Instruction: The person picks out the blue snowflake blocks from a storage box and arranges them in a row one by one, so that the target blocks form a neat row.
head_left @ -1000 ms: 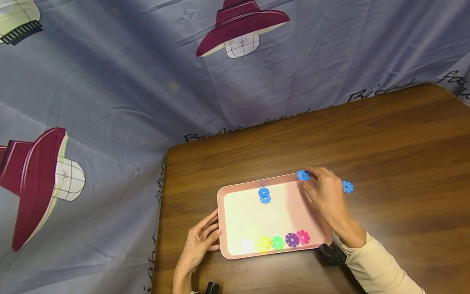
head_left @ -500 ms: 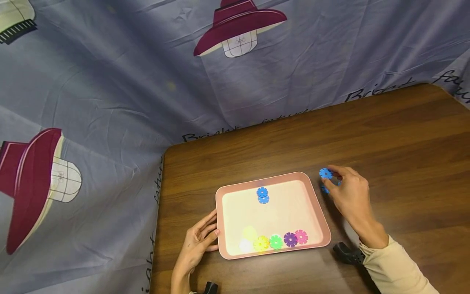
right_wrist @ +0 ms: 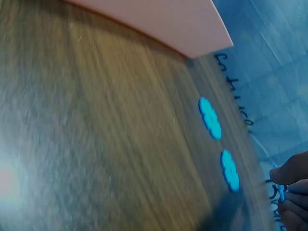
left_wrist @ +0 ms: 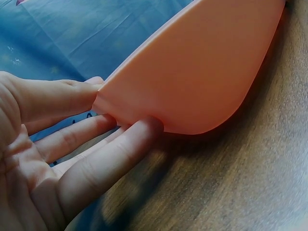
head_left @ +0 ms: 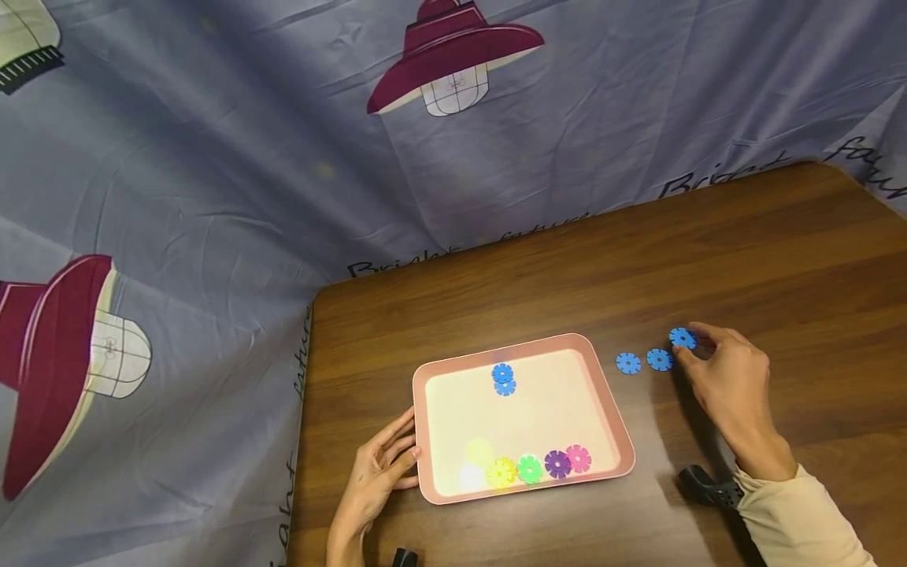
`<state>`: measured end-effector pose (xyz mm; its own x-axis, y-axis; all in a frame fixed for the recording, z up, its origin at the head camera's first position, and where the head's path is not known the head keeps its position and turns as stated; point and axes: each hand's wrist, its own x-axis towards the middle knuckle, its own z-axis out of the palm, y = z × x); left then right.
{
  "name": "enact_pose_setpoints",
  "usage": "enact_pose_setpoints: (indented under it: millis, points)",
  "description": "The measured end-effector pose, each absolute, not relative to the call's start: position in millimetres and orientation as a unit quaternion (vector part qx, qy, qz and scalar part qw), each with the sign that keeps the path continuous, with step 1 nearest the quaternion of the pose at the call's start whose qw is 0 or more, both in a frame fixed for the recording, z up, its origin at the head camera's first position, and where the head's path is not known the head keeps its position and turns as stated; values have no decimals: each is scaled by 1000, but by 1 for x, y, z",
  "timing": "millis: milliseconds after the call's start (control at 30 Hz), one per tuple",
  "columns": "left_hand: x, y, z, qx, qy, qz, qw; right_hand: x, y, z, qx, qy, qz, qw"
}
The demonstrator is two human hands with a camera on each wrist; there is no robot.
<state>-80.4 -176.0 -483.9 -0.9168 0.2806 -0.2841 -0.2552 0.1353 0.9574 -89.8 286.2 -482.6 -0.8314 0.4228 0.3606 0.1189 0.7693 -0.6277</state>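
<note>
My right hand (head_left: 733, 378) pinches a blue notched plastic disc (head_left: 683, 339) between thumb and fingertips. It is held right of two more blue discs, a nearer one (head_left: 659, 360) and one (head_left: 627, 363) by the tray, both flat on the table. In the right wrist view the held disc (right_wrist: 281, 191) appears edge-on. My left hand (head_left: 375, 472) grips the left side of a pink tray (head_left: 619, 421); the left wrist view has the thumb on the rim and fingers against the outer wall (left_wrist: 192, 82). Two overlapping blue discs (head_left: 504, 379) lie near the tray's far wall.
Along the tray's near side lie yellow (head_left: 501, 472), green (head_left: 530, 468), purple (head_left: 557, 464) and pink (head_left: 578, 458) discs; glare blurs the near left corner. The tray rests on a wooden table (head_left: 496, 303), with a patterned curtain (head_left: 298, 142) behind and left.
My right hand has moved right with its blue disc, from over the tray's far right corner to past the two table discs, which now show fully. The left hand keeps its hold.
</note>
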Motion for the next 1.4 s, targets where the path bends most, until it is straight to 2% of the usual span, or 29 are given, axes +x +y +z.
enact_pose_setpoints:
  millis: [367, 667, 1400]
  points:
    - [-78, -174, -483, -2, 720, 664, 202, -83, 297, -491, -166, -910, 303, 231]
    - [-78, -175, -483, 5, 724, 659, 203, -82, 296, -502, -158, -910, 301, 238]
    - [-80, -175, -485, -5, 721, 663, 203, -79, 298, -504, -178, -911, 301, 217]
